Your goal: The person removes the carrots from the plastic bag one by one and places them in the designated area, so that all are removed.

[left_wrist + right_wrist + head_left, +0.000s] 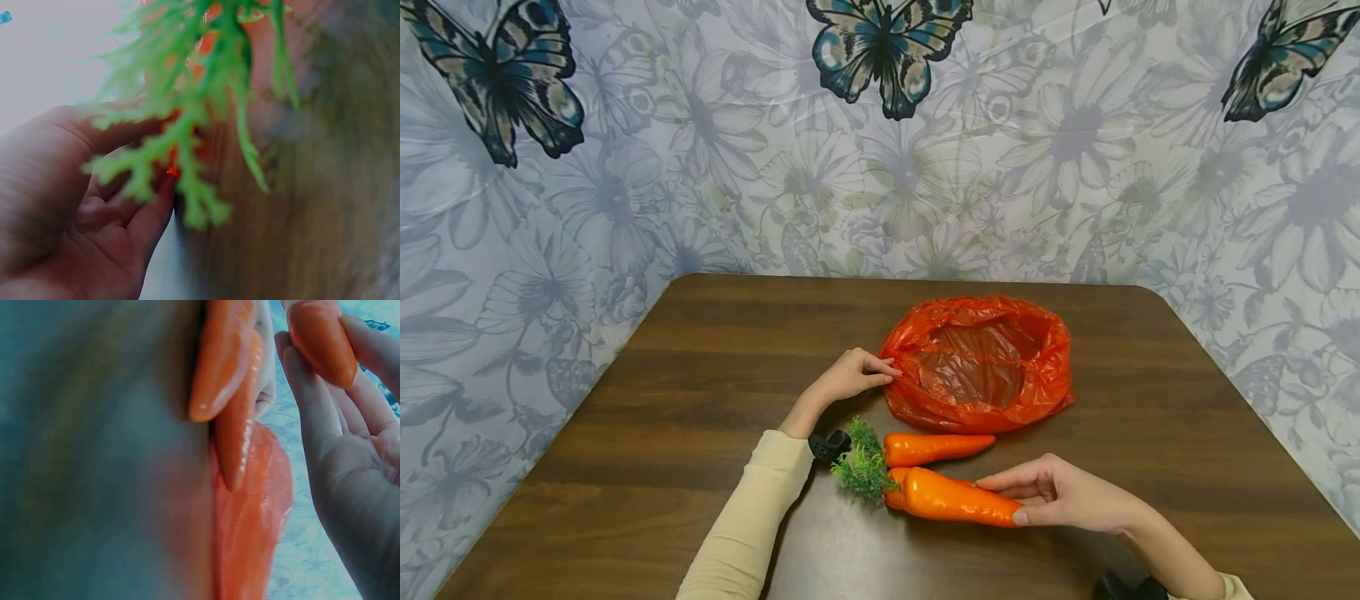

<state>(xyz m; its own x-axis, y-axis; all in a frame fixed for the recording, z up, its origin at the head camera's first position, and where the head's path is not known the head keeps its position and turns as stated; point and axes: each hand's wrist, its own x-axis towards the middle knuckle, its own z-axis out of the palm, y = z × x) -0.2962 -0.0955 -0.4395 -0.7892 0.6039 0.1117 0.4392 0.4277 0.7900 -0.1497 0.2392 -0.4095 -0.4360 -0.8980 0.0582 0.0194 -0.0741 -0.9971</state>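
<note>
A red plastic bag (973,362) stands on the table with its mouth spread wide and facing up. At the bag's left rim, my left hand (852,374) pinches the plastic between thumb and fingers. My right hand (1067,496) grips an orange carrot (958,498) near its tapered tip, and the right wrist view shows this carrot (322,340) raised off the table. Two more carrots lie in front of the bag: one (936,448) shows fully, the other is mostly hidden beneath the held one. Feathery green tops (861,471) point left, blurring across the left wrist view.
The brown wooden table (737,333) has rounded far corners. Behind it hangs a pale floral backdrop (917,192) with dark blue butterflies (887,50). A black wrist strap (830,447) on the left wrist sits close beside the green tops.
</note>
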